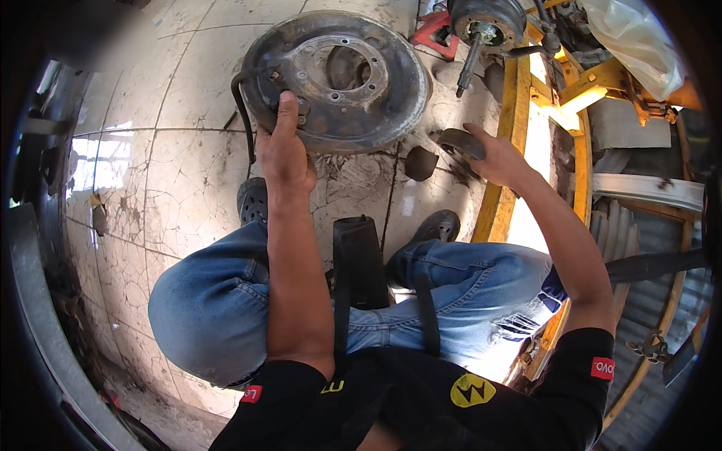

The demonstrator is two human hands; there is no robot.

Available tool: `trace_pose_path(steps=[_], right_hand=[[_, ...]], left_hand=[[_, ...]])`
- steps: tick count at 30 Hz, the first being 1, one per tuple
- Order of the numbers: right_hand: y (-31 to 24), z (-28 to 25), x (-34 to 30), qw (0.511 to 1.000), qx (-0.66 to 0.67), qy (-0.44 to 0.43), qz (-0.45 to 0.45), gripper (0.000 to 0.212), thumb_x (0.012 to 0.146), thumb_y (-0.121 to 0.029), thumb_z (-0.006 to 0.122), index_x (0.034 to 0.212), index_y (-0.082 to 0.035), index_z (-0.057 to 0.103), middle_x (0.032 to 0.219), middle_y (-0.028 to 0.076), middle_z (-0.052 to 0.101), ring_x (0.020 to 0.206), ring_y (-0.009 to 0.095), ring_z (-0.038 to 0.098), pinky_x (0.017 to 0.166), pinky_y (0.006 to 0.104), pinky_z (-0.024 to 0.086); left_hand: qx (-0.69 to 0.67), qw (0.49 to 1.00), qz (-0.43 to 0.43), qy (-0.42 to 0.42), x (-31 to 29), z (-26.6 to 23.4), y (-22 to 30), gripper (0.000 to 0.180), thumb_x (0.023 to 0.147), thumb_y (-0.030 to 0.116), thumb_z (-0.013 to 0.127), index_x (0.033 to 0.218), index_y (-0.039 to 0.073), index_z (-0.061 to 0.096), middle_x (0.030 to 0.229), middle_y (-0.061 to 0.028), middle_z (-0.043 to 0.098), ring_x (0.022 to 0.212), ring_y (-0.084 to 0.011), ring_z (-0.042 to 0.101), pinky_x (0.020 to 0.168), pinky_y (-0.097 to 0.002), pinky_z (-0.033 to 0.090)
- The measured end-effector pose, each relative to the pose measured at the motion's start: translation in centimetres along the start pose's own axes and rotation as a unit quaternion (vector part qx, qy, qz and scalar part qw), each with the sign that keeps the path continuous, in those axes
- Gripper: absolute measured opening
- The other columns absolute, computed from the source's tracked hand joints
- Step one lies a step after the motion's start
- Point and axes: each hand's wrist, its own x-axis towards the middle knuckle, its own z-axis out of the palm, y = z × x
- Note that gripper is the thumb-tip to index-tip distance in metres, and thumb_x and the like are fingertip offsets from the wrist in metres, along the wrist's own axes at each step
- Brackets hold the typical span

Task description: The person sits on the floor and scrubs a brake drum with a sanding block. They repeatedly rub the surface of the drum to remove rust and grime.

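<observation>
A big round metal brake backing plate (pixel 398 105), dark and worn, is tilted up over the tiled floor in front of me. It has a central opening ringed by bolt holes, and a black hose (pixel 242 113) hangs from its left side. My left hand (pixel 286 154) grips the plate's near left edge, thumb on the face and fingers hidden behind. To the right of the plate, my right hand (pixel 492 155) holds a dark, curved, ring-like band (pixel 460 143); its exact kind is unclear. A small dark piece (pixel 420 163) lies on the floor between plate and band.
A wheel hub with a protruding shaft (pixel 472 64) stands at the far right beside a red stand (pixel 435 36). Yellow metal frame bars (pixel 511 113) run along my right. Beyond them are a plastic bag (pixel 639 45) and corrugated sheet. A black pouch (pixel 359 259) hangs between my knees.
</observation>
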Motion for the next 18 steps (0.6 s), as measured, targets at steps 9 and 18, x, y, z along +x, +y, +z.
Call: trace_pose_path(steps=[9,18], right_hand=[[3.9,8.3,7.7,0.994,-0.071,0.057,0.064,0.066,0.092,-0.044,0.058,0.148,-0.017,0.033,0.116,0.027,0.060,0.106,0.043,0.061,0.090,0.0501,0.049],[7.0,19.5,9.2,0.986,-0.014,0.075,0.145,0.070,0.096,-0.035,0.051,0.154,-0.031,0.013,0.138,0.036,0.043,0.120,0.050,0.053,0.101,0.0556,0.043]], left_hand=[[0.022,0.999,-0.021,0.018,0.1,0.2,-0.1,0.050,0.100,0.025,0.057,0.139,0.000,0.041,0.128,-0.0115,0.055,0.111,-0.0211,0.059,0.093,-0.0375,0.052],[0.008,1.000,-0.021,0.014,0.1,-0.4,0.1,0.052,0.103,0.031,0.049,0.144,0.002,0.036,0.132,-0.0102,0.052,0.115,-0.0219,0.056,0.097,-0.0381,0.049]])
